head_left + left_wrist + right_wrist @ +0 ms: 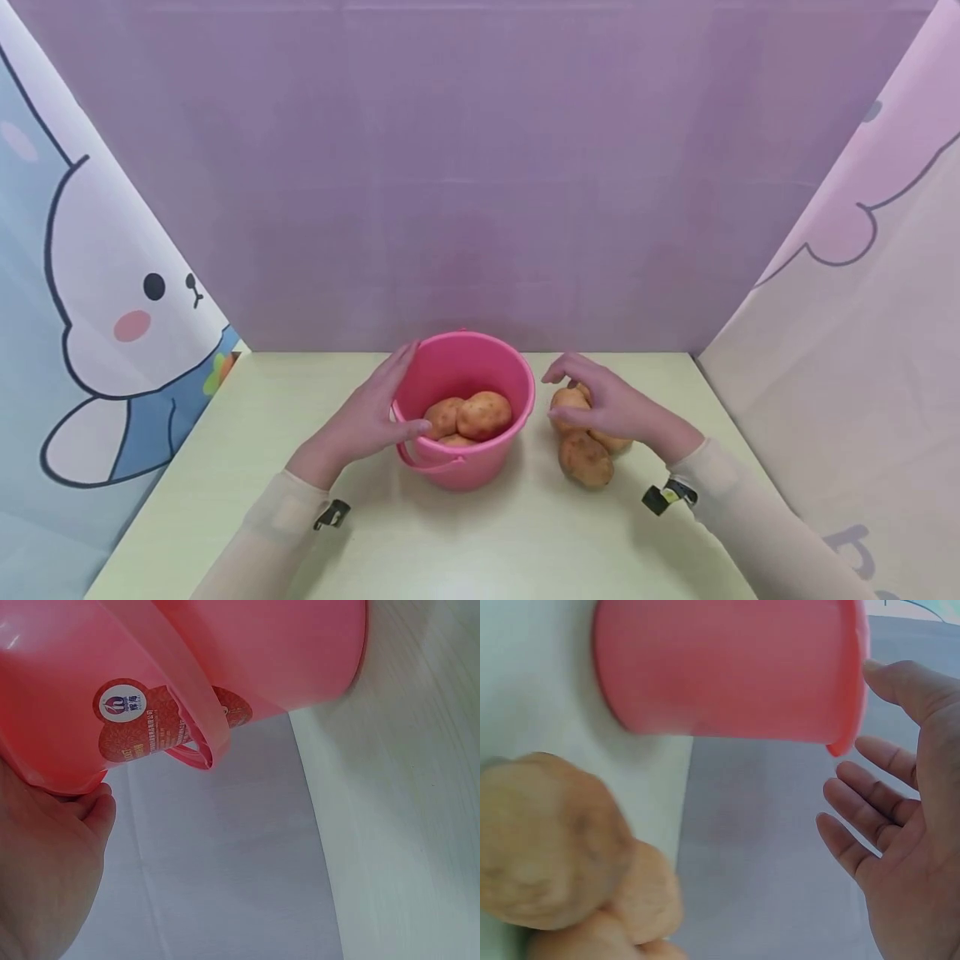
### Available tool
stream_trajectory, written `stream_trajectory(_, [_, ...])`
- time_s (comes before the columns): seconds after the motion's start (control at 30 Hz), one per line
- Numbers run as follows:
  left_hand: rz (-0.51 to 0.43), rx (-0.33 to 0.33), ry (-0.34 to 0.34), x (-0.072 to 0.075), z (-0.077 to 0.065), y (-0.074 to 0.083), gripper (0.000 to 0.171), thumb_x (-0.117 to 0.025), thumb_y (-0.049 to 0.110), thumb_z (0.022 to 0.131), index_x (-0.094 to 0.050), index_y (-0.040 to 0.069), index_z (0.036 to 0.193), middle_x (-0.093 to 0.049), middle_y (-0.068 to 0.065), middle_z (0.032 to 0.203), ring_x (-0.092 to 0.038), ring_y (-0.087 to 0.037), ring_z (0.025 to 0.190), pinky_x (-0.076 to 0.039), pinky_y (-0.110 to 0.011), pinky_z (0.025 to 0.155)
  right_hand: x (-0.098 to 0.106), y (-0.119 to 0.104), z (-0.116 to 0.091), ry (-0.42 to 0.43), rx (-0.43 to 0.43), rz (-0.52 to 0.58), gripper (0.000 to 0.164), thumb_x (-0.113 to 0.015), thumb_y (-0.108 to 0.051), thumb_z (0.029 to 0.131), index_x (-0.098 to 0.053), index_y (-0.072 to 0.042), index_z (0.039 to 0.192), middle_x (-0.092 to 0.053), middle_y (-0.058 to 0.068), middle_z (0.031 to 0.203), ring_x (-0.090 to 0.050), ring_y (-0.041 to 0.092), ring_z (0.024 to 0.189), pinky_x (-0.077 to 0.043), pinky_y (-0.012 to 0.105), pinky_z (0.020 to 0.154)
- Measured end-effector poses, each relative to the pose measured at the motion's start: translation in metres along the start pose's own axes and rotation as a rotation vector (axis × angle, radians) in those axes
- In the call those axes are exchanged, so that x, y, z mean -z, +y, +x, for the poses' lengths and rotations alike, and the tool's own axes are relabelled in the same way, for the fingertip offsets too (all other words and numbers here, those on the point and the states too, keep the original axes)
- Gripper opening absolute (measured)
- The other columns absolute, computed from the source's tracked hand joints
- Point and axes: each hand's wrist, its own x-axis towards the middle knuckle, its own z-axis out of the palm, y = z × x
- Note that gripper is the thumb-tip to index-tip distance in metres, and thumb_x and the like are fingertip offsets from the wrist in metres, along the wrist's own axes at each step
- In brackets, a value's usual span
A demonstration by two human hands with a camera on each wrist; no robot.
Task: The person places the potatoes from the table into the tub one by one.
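A pink bucket [472, 472] stands upright on the table with several potatoes [484, 416] inside. My left hand [367, 421] holds it at the left rim, thumb over the front of the rim and fingers along the back left. In the left wrist view that hand [45, 862] is right at the rim, beside the hanging handle [184, 675] and a dark red label. Over a small pile of loose potatoes [586, 460], right of the bucket, my right hand [611, 404] hovers. Its fingers are spread and relaxed in the right wrist view, with nothing between them.
The pale table [465, 558] meets a purple cloth backdrop [465, 183] at its far edge. Printed cloth walls rise on both sides, with a cartoon rabbit [112, 283] on the left one. Both wrists wear small black camera straps [670, 497].
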Motion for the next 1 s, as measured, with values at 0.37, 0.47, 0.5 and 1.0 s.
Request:
stream_trajectory(0.37, [-0.013, 0.015, -0.001, 0.002, 0.002, 0.001, 0.125, -0.089, 0.061, 0.086, -0.015, 0.025, 0.180, -0.020, -0.002, 0.183, -0.027, -0.037, 0.165, -0.056, -0.065, 0.109, -0.029, 0.022, -0.034, 0.104, 0.080, 0.048, 0.040, -0.088, -0.014, 0.097, -0.066, -0.024, 0.130, -0.064, -0.005, 0.131, -0.057, 0.026, 0.127, -0.057, 0.047, 0.106])
stream_trajectory(0.47, [-0.014, 0.008, 0.001, 0.001, 0.002, 0.000, 0.125, -0.090, 0.061, 0.086, -0.016, 0.025, 0.180, -0.021, -0.002, 0.183, -0.028, -0.037, 0.165, -0.055, -0.066, 0.109, -0.039, 0.028, -0.044, 0.125, 0.107, 0.038, 0.049, -0.089, -0.007, 0.094, -0.063, -0.022, 0.133, -0.062, 0.001, 0.132, -0.060, 0.031, 0.125, -0.058, 0.046, 0.106])
stream_trajectory(0.5, [-0.011, 0.006, 0.001, 0.001, 0.002, 0.000, 0.125, -0.090, 0.061, 0.086, -0.016, 0.025, 0.180, -0.021, -0.002, 0.183, -0.027, -0.037, 0.165, -0.055, -0.066, 0.110, -0.042, 0.030, -0.047, 0.128, 0.109, 0.028, 0.050, -0.089, -0.007, 0.094, -0.062, -0.022, 0.133, -0.062, 0.003, 0.132, -0.061, 0.032, 0.123, -0.059, 0.046, 0.104])
stream_trajectory(1.0, [0.003, 0.021, -0.002, 0.001, 0.001, 0.000, 0.125, -0.090, 0.060, 0.087, -0.015, 0.023, 0.180, -0.018, -0.004, 0.184, -0.025, -0.038, 0.166, -0.052, -0.067, 0.112, -0.072, 0.056, -0.068, 0.229, 0.092, -0.224, 0.049, -0.093, -0.017, 0.088, -0.071, -0.007, 0.130, -0.063, 0.010, 0.136, -0.057, 0.024, 0.127, -0.054, 0.042, 0.106])
